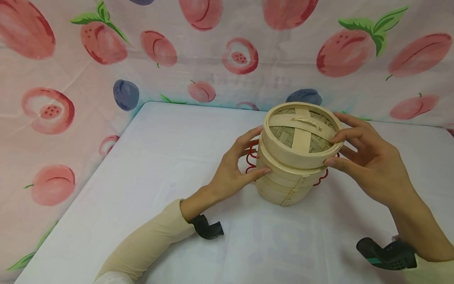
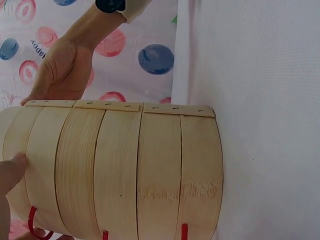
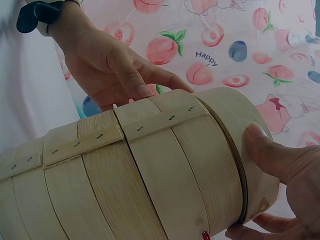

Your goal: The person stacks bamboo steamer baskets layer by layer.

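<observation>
A round stacked bamboo steamer (image 1: pixel 283 189) stands on the white table, with red looped cords (image 1: pixel 251 157) on its sides. Its woven lid (image 1: pixel 301 138) sits on top, crossed by bamboo bands and a strap handle. Thumb in front and fingers behind, my left hand (image 1: pixel 232 167) holds the upper tier from the left. From the right, my right hand (image 1: pixel 376 165) grips the lid's rim, the index finger over the top edge. In the right wrist view, a narrow dark seam (image 3: pixel 232 150) runs between lid and tier, with the right thumb (image 3: pixel 267 152) pressed against the lid's wall.
White cloth covers the table (image 1: pixel 177 138). A peach-printed curtain (image 1: pixel 202 51) hangs along the back and left sides. Each wrist wears a black strap-like device, the left one (image 1: pixel 209 228) near the tabletop and the right one (image 1: pixel 388 254) near the lower right.
</observation>
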Action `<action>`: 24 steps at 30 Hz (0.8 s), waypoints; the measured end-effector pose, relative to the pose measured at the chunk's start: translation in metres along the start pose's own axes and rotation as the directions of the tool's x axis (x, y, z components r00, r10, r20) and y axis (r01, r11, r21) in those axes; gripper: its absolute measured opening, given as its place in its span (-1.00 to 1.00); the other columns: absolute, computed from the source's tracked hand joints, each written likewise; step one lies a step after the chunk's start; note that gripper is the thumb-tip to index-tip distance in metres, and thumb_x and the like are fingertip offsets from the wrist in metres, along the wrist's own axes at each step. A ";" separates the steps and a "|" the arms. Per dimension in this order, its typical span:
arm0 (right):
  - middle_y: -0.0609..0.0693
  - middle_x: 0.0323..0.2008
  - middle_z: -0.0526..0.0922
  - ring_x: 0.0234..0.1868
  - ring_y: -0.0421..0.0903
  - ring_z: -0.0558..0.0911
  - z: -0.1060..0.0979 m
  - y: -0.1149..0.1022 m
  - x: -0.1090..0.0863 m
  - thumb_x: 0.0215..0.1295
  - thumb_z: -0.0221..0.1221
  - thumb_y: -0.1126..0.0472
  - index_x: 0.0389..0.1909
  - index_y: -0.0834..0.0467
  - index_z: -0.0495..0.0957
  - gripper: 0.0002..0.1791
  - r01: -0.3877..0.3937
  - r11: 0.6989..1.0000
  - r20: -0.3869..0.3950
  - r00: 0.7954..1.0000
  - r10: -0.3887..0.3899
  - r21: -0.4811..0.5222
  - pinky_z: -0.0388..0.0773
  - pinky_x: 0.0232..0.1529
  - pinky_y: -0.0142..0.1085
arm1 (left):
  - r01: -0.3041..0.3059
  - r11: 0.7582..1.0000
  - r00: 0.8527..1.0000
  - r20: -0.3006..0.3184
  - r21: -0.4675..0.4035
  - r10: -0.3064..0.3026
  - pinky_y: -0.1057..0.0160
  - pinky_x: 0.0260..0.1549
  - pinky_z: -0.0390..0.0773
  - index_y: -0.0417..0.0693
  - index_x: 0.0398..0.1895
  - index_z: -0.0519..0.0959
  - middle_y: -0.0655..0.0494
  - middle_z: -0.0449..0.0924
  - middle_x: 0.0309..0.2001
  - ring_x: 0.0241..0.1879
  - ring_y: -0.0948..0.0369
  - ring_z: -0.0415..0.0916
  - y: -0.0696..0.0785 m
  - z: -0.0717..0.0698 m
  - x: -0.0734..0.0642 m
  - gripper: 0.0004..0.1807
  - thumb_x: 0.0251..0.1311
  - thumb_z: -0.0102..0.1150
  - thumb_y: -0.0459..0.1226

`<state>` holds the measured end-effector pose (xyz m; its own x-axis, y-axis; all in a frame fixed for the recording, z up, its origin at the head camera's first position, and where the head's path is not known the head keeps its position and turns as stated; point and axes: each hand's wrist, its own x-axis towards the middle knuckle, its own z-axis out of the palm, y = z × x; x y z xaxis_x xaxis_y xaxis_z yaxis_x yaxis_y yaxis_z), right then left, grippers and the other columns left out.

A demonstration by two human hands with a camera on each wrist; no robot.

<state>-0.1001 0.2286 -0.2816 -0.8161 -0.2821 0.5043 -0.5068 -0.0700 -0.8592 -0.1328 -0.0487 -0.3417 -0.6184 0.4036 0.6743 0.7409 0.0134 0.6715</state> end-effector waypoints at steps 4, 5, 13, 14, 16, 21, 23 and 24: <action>0.35 0.32 0.13 0.36 0.16 0.18 -0.002 0.003 -0.001 -0.12 0.27 0.74 -0.13 0.59 0.39 -0.55 0.028 0.999 0.018 0.999 -0.028 0.026 0.39 0.14 -0.39 | 0.007 1.000 1.000 -0.001 0.010 -0.007 0.06 0.06 0.45 -0.05 0.41 0.13 0.03 0.19 0.39 0.26 0.11 0.29 0.000 0.000 0.001 -0.07 -0.04 0.43 -0.45; 0.35 0.33 0.13 0.36 0.15 0.18 -0.003 0.004 -0.001 -0.12 0.27 0.73 -0.13 0.58 0.39 -0.54 0.027 0.999 0.018 0.999 -0.028 0.024 0.39 0.14 -0.40 | 0.008 1.000 1.000 -0.001 0.014 -0.008 0.06 0.05 0.45 -0.03 0.41 0.14 0.04 0.20 0.39 0.26 0.11 0.29 0.000 0.000 0.001 -0.07 -0.04 0.43 -0.45; 0.35 0.33 0.14 0.34 0.13 0.23 -0.003 0.005 0.000 -0.11 0.28 0.72 -0.13 0.57 0.39 -0.55 0.020 1.000 0.030 0.999 -0.021 0.019 0.36 0.17 -0.39 | -0.023 0.999 1.000 -0.008 0.026 0.023 0.07 -0.01 0.49 0.02 0.40 0.19 0.01 0.24 0.35 0.25 0.11 0.28 -0.003 0.000 0.002 -0.08 -0.05 0.45 -0.43; 0.36 0.33 0.14 0.34 0.13 0.24 -0.003 0.005 0.000 -0.11 0.29 0.71 -0.14 0.57 0.38 -0.55 0.023 1.000 0.033 0.999 -0.024 0.018 0.35 0.18 -0.39 | -0.025 0.999 1.000 -0.008 0.028 0.026 0.06 -0.02 0.49 0.01 0.40 0.19 0.01 0.24 0.35 0.25 0.11 0.28 -0.003 0.000 0.002 -0.08 -0.06 0.45 -0.43; 0.37 0.33 0.14 0.33 0.14 0.25 -0.003 0.006 0.001 -0.11 0.29 0.70 -0.14 0.58 0.38 -0.55 0.035 0.999 0.040 0.999 -0.036 0.025 0.35 0.18 -0.38 | -0.027 0.999 1.000 -0.008 0.029 0.028 0.05 -0.02 0.50 0.01 0.40 0.19 0.01 0.24 0.35 0.25 0.12 0.28 -0.004 0.000 0.002 -0.08 -0.06 0.45 -0.43; 0.39 0.32 0.15 0.32 0.14 0.27 -0.004 0.006 0.001 -0.10 0.29 0.69 -0.14 0.59 0.37 -0.56 0.052 0.998 0.049 0.997 -0.053 0.018 0.33 0.20 -0.36 | -0.029 0.999 1.000 -0.007 0.026 0.029 -0.01 -0.04 0.50 -0.01 0.39 0.19 0.00 0.23 0.35 0.26 0.11 0.27 -0.002 0.000 0.002 -0.09 -0.06 0.45 -0.43; 0.39 0.32 0.15 0.32 0.13 0.28 -0.004 0.007 0.001 -0.09 0.30 0.67 -0.14 0.58 0.38 -0.56 0.053 0.999 0.051 0.997 -0.053 0.014 0.32 0.21 -0.36 | -0.027 0.999 1.000 -0.010 0.026 0.028 -0.04 -0.05 0.49 -0.04 0.38 0.19 -0.01 0.24 0.35 0.26 0.11 0.27 -0.001 0.000 0.002 -0.09 -0.06 0.45 -0.44; 0.38 0.32 0.15 0.32 0.13 0.28 -0.004 0.007 0.001 -0.08 0.30 0.66 -0.14 0.58 0.38 -0.56 0.052 0.999 0.055 0.997 -0.053 0.010 0.32 0.21 -0.36 | -0.026 0.999 1.000 -0.011 0.026 0.026 -0.05 -0.05 0.49 -0.05 0.37 0.19 -0.02 0.24 0.34 0.26 0.11 0.28 -0.001 0.000 0.002 -0.09 -0.07 0.45 -0.44</action>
<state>-0.1054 0.2318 -0.2864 -0.7717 -0.3299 0.5437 -0.5461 -0.0944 -0.8324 -0.1347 -0.0477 -0.3412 -0.6017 0.3937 0.6949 0.7632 0.0268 0.6457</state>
